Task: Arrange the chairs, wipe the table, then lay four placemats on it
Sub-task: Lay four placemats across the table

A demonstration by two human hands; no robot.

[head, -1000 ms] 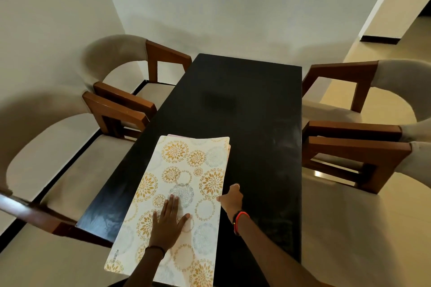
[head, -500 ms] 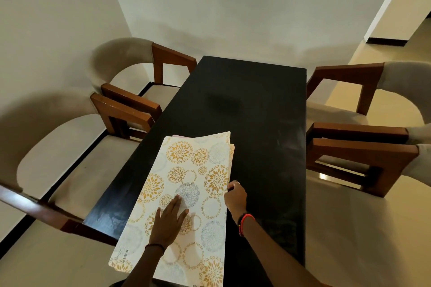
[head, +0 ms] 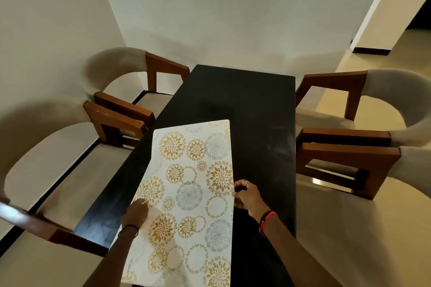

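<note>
A white placemat with gold and grey flower rings is lifted off the near end of the black table, its far end tilted up. My left hand grips its left edge. My right hand pinches its right edge, a ring on one finger and a red band at the wrist. Whether other mats lie under it is hidden. Two beige chairs with brown wooden arms stand at the left and two at the right.
A white wall closes off the far end of the table and the left side. A doorway opening shows at the upper right over a pale tiled floor. The chair arms reach close to the table's long edges.
The top placemat has been raised from the stack. My left hand moved from flat on its middle to its left edge, and my right hand took hold of the right edge. The head moved closer.
</note>
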